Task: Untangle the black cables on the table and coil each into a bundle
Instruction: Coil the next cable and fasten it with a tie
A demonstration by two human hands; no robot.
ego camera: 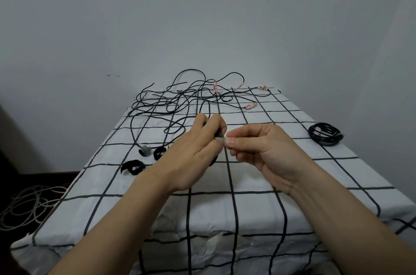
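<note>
Head view: over the counter [225, 207] centre, the left grip [191, 153] clenches a coiled cable [218, 133]; the right grip [258, 150] pinches a pale strip [221, 138] at its right side. The tangle [180, 99] lies beyond, at the far edge, nearer the left.

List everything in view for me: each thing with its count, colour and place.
tablecloth: one, white with black grid, covering the table
tangled cables: several, count unclear, black, far end of the tablecloth
coiled bundle: one, black, right edge of the tablecloth
tape tags: four, white with red, on cable ends, far right
strap loops: two, black, left side of the tablecloth
small cylinder: one, grey, beside the strap loops
floor cables: loose heap, pale grey, floor at left
held cable: one, black, in the left hand, mostly hidden
pale strip: one, whitish, between both hands' fingertips
left hand: one, grips the held cable
right hand: one, pinches the pale strip
</note>
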